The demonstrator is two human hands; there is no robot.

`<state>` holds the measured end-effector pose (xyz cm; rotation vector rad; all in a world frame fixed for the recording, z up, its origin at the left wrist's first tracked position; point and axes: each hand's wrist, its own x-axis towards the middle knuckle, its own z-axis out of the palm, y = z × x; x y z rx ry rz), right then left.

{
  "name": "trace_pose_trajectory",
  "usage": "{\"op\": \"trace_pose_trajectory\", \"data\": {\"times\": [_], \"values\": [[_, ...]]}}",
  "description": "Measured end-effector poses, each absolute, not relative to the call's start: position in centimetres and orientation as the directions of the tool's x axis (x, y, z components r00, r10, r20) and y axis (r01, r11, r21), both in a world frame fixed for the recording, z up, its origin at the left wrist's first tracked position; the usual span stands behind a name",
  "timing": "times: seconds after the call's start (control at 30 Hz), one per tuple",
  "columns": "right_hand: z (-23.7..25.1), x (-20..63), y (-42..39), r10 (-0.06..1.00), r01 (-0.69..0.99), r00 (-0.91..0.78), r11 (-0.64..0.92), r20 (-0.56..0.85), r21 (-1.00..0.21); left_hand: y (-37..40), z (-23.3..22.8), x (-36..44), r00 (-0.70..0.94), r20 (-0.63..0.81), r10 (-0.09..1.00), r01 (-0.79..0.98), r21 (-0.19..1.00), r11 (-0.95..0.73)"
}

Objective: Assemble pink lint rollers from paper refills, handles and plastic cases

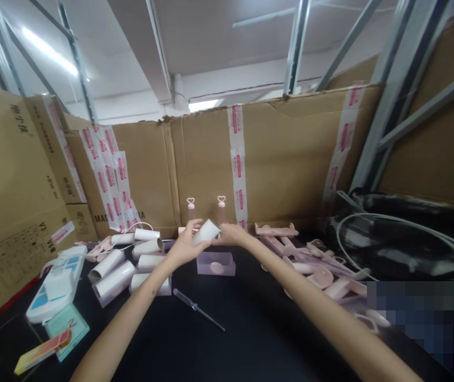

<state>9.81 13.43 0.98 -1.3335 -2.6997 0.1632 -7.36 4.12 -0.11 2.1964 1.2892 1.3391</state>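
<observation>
My left hand [184, 245] and my right hand [230, 234] meet above the black table [250, 329], both gripping a small white roll [206, 232] tilted between them. Directly under the hands sits a translucent pink tray [216, 263]. Two pink posts with heart-shaped tops [190, 207] [221, 206] stand upright just behind the hands. To the left of my left hand lies a heap of white rolls [125, 263].
A screwdriver [197, 307] lies on the table in front of the tray. Pink plastic parts [318, 265] are piled at the right, with white cables [402, 233] beyond. A white device [53, 289] and coloured cards [47, 345] lie at left. Taped cardboard boxes [274, 159] wall the back.
</observation>
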Motion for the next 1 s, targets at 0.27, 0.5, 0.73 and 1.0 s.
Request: {"op": "trace_pose_trajectory", "data": {"times": [0.27,0.5,0.73,1.0], "values": [[-0.6,18.7,8.9,0.75,0.659,-0.643,0.644,0.152,-0.389,3.5,-3.4,-5.1,0.387,0.461,0.799,0.697,0.421,-0.581],[-0.9,19.8,7.2,0.702,0.553,-0.639,0.704,0.315,-0.447,1.4,-3.3,-3.8,0.406,0.359,0.841,0.819,0.264,-0.508],[-2.4,15.0,1.2,0.504,0.358,-0.819,0.822,0.274,-0.442,-10.0,-1.3,-8.0,0.242,0.391,0.888,0.896,0.261,-0.36],[-5.1,8.9,-1.3,0.47,0.415,-0.86,0.871,0.198,-0.265,-18.9,-8.6,-19.6,-0.164,0.508,0.845,0.962,0.273,0.023]]}}
